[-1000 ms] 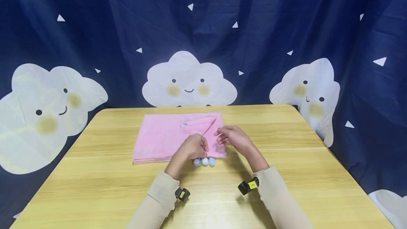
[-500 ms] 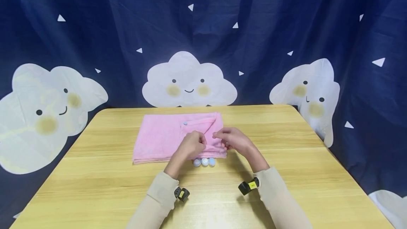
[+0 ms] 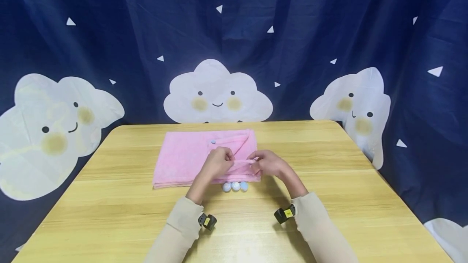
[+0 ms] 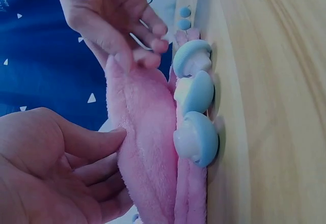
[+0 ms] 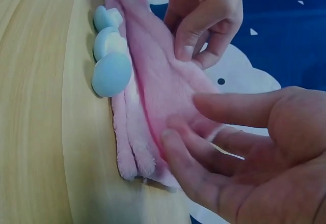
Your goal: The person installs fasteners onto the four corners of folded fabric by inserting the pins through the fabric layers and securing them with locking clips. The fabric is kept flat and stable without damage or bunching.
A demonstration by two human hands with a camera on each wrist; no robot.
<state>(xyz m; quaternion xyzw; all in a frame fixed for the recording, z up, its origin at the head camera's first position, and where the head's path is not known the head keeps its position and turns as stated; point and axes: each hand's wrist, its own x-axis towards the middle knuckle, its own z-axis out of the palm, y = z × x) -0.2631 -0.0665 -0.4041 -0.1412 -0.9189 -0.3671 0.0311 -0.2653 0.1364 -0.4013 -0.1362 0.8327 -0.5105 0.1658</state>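
Note:
A folded pink plush towel [image 3: 179,157] lies on the table, its upper layer lifted into a flap near the right front. My left hand [image 3: 216,163] pinches the flap's raised edge between thumb and fingers. Toward the right corner, my right hand [image 3: 270,163] holds the same edge, which stretches between both hands. Along the towel's front edge sit three blue and white mushroom-shaped pieces [image 4: 198,137], just below the flap. Another small blue piece [image 3: 213,141] is on the towel's farther folded corner.
The wooden table [image 3: 109,214] extends around the towel on all sides. A dark blue curtain [image 3: 292,52] with white clouds hangs behind it. A black wrist camera [image 3: 208,221] sits at the left cuff, another [image 3: 283,215] at the right.
The towel's front upper layer has been lifted and drawn back away from the mushroom-shaped pieces. My left hand has moved slightly away from me; the right hand has closed in on the edge.

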